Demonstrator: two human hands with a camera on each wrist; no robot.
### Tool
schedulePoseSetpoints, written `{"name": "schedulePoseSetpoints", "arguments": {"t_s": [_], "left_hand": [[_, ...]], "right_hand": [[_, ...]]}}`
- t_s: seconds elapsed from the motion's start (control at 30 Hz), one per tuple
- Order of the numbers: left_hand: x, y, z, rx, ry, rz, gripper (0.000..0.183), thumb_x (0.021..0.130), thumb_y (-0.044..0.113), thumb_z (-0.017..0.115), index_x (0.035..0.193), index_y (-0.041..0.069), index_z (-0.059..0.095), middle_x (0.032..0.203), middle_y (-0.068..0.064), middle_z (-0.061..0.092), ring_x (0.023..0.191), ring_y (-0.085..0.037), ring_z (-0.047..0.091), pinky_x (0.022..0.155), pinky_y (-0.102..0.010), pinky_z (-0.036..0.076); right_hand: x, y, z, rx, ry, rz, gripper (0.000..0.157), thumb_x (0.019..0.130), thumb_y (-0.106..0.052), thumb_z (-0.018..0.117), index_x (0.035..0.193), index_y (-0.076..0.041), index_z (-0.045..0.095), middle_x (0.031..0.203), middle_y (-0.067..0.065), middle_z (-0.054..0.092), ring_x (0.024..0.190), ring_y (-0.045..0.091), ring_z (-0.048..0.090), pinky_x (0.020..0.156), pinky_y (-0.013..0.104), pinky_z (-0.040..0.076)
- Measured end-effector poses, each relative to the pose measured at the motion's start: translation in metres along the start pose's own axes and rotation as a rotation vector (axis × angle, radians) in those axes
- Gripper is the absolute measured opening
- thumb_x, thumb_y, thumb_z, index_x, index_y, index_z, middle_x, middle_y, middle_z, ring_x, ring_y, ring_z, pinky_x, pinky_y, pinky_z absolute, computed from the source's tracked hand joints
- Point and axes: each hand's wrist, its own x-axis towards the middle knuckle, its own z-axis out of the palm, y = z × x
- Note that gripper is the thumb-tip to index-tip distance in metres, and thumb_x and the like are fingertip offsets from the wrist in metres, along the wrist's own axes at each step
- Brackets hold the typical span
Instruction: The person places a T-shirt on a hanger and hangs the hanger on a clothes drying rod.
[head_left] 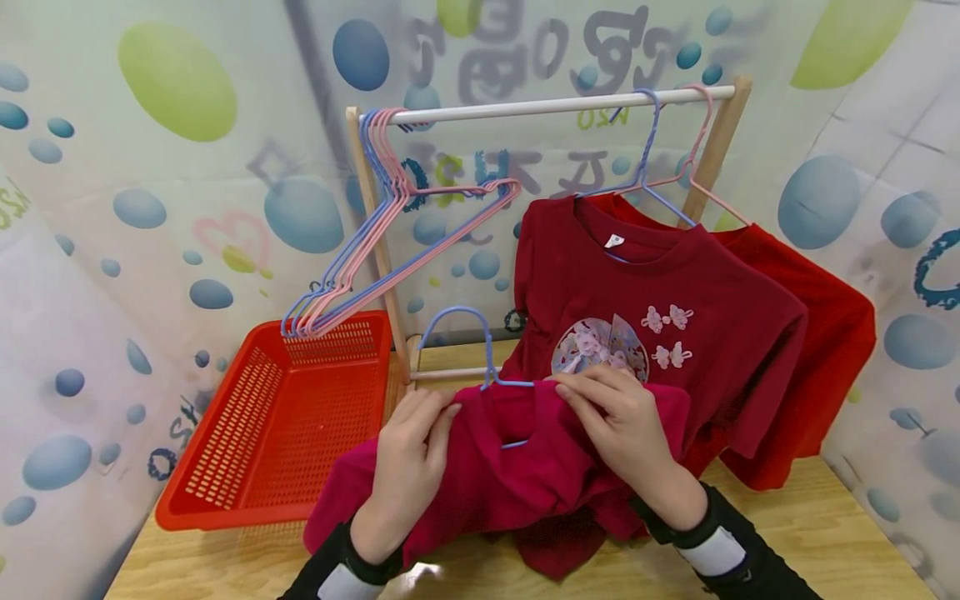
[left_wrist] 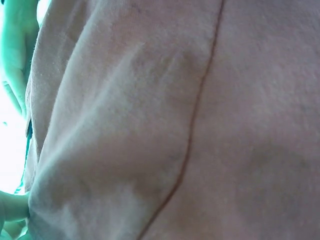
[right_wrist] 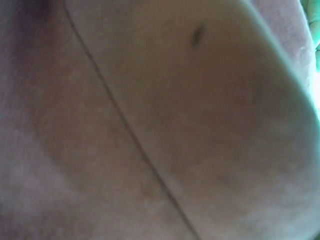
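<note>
A magenta shirt (head_left: 480, 492) hangs on a blue clothes hanger (head_left: 489, 350), whose hook sticks up through the neck opening. My left hand (head_left: 412, 454) pinches the shirt at the shoulder left of the collar. On the other side of the collar, my right hand (head_left: 618, 425) pinches the fabric between thumb and fingers. The shirt's lower part droops over the table. In the left wrist view, shirt cloth (left_wrist: 125, 120) with a seam fills most of the picture. Cloth (right_wrist: 165, 125) likewise covers nearly all of the right wrist view.
A clothes rack with a white rail (head_left: 525, 108) stands behind. Several pink and blue hangers (head_left: 390, 200) hang at its left end. A dark red T-shirt (head_left: 660, 292) and a brighter red garment (head_left: 817, 333) hang at its right. A red plastic basket (head_left: 217, 417) sits at left on the wooden table (head_left: 817, 533).
</note>
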Motion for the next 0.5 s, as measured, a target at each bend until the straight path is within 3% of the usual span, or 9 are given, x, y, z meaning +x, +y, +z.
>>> {"name": "schedulePoseSetpoints", "arguments": {"t_s": [0.5], "left_hand": [[-0.0014,0.0033,0.0042,-0.031,-0.057,-0.044,0.009,0.094,0.008,0.059,0.094,0.005,0.067,0.078,0.002,0.058,0.075,-0.013,0.052,0.064,-0.025,0.043]], "right_hand": [[0.0005,-0.0028,0.0038,-0.001,0.005,-0.009,0.026,0.071,0.004,0.077,0.095,-0.008,0.078,0.083,-0.007,0.066,0.073,0.009,0.056,0.067,0.023,0.040]]}}
